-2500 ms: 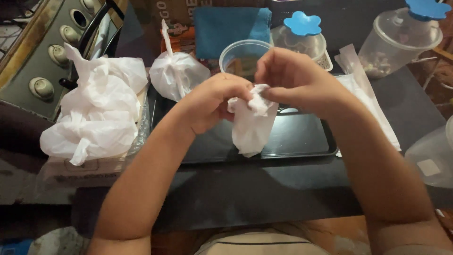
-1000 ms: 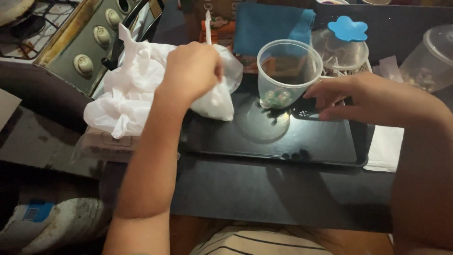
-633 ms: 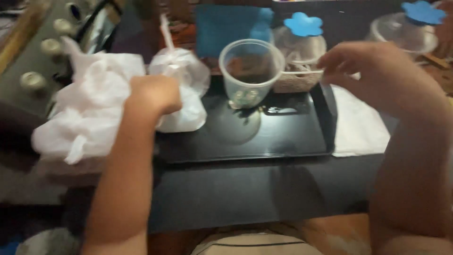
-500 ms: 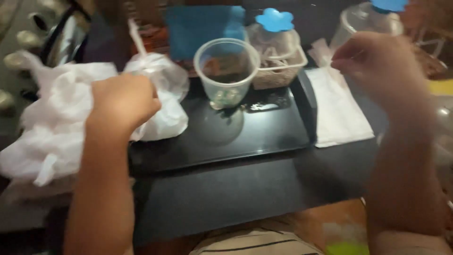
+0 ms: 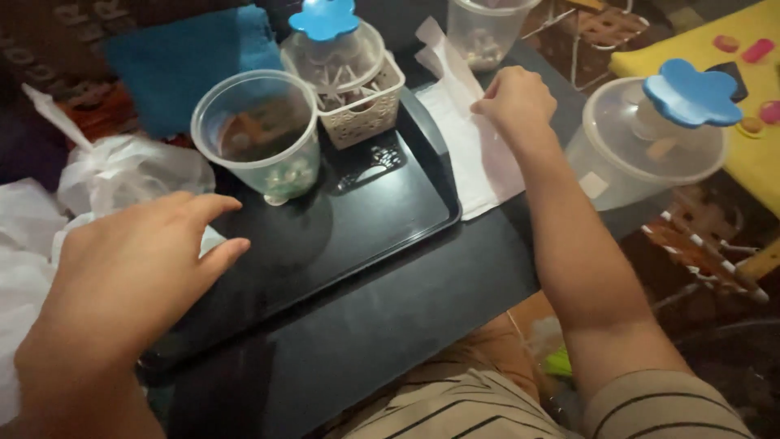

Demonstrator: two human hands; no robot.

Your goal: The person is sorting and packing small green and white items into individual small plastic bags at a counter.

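**Hands at a black tray on a dark table**

A dark table [image 5: 390,325] is seen bearing a black tray [image 5: 366,211], with a clear cup [image 5: 256,134] and a white basket [image 5: 361,102] stood at its far side. The left hand [image 5: 134,272] is held flat, fingers spread, over the tray's left edge beside white bags [image 5: 122,175]. The right hand [image 5: 516,102] is curled, fingertips pinched on white paper [image 5: 471,146] just right of the tray's rim. The tray's middle is left bare.
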